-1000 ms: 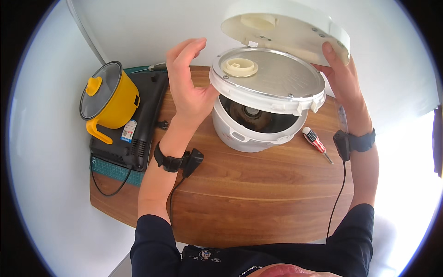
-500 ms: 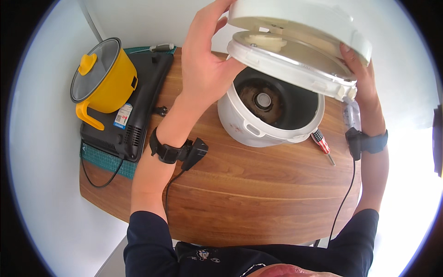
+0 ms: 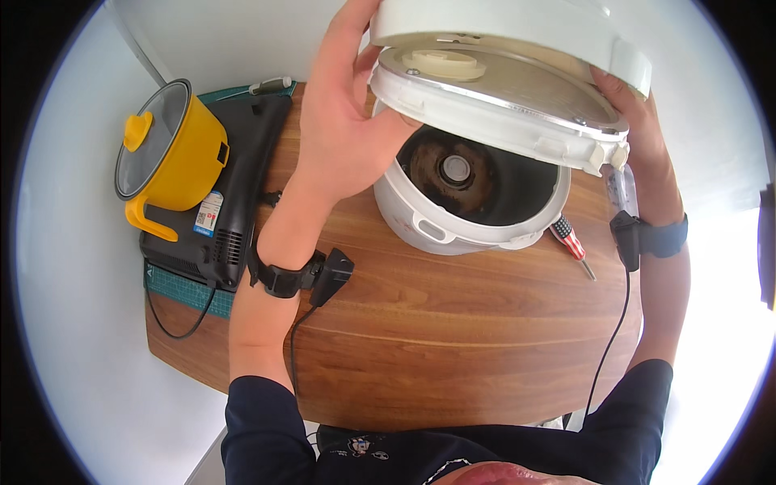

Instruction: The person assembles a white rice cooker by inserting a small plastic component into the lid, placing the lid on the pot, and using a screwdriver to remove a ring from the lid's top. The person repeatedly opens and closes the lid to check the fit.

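Note:
A white rice cooker body [image 3: 402, 212] stands on the table, its dark inside stained brown around a round centre piece [image 3: 456, 169]. Above it tilts the cooker's lid in two parts: a white outer cover [image 3: 493, 24] and a lower white ring [image 3: 477, 121] with a shiny metal plate [image 3: 525, 87]. A gap shows between the parts. My left hand [image 3: 343, 133] grips the lid at its left side, thumb by the lower ring. My right hand [image 3: 634, 113] holds the right side, fingers at the outer cover's edge; part of that hand is hidden.
A screwdriver [image 3: 573, 241] with a patterned handle lies right of the cooker body. At left, a yellow pot [image 3: 190, 153] with a glass lid [image 3: 152, 145] stands on a black induction cooker [image 3: 255, 153] over a green mat [image 3: 182, 288]. Another screwdriver [image 3: 271, 85] lies behind. Cables hang from both wrist straps.
The lid has shifted slightly left and toward me, with both hands on it. The gap between outer cover and ring looks a little different. My view has shifted slightly.

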A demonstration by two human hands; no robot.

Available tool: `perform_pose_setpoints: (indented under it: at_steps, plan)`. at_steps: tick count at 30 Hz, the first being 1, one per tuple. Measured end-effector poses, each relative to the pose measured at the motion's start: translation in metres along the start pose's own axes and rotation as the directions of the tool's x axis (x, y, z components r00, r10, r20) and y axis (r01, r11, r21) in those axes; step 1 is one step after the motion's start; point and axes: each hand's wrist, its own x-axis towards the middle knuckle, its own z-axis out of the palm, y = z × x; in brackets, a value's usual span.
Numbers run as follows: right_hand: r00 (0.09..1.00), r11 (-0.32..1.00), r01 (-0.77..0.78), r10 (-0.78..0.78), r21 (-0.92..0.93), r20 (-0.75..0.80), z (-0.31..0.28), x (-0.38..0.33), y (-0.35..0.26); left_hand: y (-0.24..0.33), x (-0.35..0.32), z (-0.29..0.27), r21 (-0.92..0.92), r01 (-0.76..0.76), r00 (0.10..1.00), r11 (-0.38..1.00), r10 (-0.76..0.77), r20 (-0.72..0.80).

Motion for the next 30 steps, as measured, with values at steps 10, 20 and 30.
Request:
perform_pose_setpoints:
  at_steps: [10, 20, 30]
  plan:
    - [0.901, 0.963, 0.193, -0.097, -0.191, 0.423, -0.061, 0.037, 0.018, 0.001, 0.001, -0.006, 0.382, -0.098, 0.987, 0.919, 0.040, 0.155]
    - [0.918, 0.948, 0.020, -0.144, 0.318, 0.371, -0.081, 0.040, 0.062, -0.004, 0.006, -0.004, 0.385, -0.188, 0.979, 0.904, 0.142, 0.145]
    - [0.867, 0.969, 0.189, -0.239, 0.156, 0.437, -0.027, 0.023, 0.030, 0.010, 0.004, -0.013, 0.588, -0.153, 0.982, 0.794, 0.057, 0.179]
